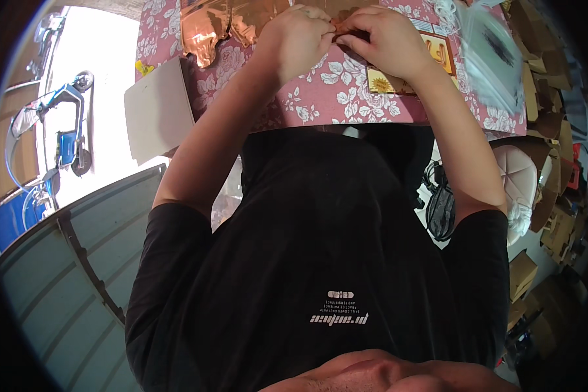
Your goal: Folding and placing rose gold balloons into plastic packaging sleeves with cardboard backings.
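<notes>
Both of my hands work close together at the far side of a table with a pink floral cloth (300, 108). My left hand (298, 40) is closed, its fingers curled in toward the other hand. Opposite it, my right hand (391, 44) pinches with thumb and forefinger. Between them shows a piece of crinkled copper-coloured foil balloon (346, 8), partly hidden by the fingers. More of the shiny flat foil (204, 32) spreads to the left of my left hand. A printed orange and yellow package (443, 55) lies beneath and beside my right wrist.
A pale box (157, 108) stands at the table's left edge. Clear plastic bags (493, 62) and white string (445, 13) lie at the right. A white padded seat (517, 173) and cardboard boxes (547, 75) are beyond. A blue scooter (68, 140) stands far left.
</notes>
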The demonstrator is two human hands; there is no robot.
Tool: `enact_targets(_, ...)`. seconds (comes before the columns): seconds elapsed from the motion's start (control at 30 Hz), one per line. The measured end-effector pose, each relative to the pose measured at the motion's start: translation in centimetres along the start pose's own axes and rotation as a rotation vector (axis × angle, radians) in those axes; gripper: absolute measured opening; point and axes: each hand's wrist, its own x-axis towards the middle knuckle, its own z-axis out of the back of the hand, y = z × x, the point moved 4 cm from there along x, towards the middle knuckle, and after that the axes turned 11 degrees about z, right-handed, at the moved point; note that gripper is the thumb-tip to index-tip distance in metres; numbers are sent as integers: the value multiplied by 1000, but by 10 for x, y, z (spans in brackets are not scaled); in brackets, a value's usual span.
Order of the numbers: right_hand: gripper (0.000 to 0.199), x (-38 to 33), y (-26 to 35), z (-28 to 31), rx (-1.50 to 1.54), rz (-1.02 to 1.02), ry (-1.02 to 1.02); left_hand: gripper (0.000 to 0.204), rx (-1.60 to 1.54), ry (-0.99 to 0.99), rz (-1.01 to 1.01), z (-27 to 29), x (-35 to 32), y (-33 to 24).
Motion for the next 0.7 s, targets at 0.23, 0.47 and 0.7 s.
enact_targets(0.23,15,-17,-26,46,10,-486,-300,32,174,71,30,-7,-9,1)
enact_targets(0.47,15,-24,-134,77,-327,-547,-226,29,79,45,59,-6,-13,-5)
enact_targets(0.7,14,-11,-140,74,199,-94,-208,35,120,56,59,-12,-17,-5)
